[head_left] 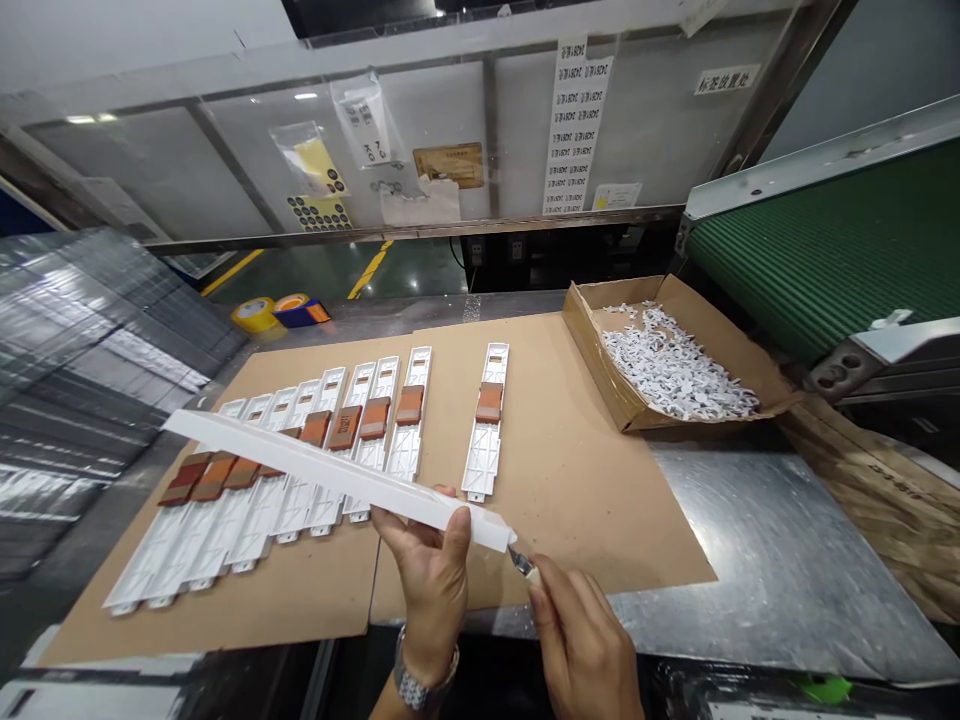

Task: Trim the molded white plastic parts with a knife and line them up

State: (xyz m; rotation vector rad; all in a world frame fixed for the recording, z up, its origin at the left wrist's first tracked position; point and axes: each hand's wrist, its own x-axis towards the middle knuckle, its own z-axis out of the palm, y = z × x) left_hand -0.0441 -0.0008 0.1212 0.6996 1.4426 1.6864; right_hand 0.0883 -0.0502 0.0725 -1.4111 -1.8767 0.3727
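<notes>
A long white plastic part (322, 468) slants across the middle, held near its right end by my left hand (431, 570), which wears a metal watch. My right hand (581, 630) is closed around a small knife (520, 562), its blade at the right tip of the part. Beneath and behind lie several white strips with orange-brown blocks on them, in a row on the cardboard sheet (585, 500). One such strip (480, 460) lies apart, just beyond my left hand.
An open cardboard box (634, 412) of small white pieces stands at the back right, by a green conveyor (847, 240). Tape rolls (255, 314) sit at the back left. Stacked clear-wrapped items (82, 380) rise at the left. A panel with labels (517, 130) spans the back.
</notes>
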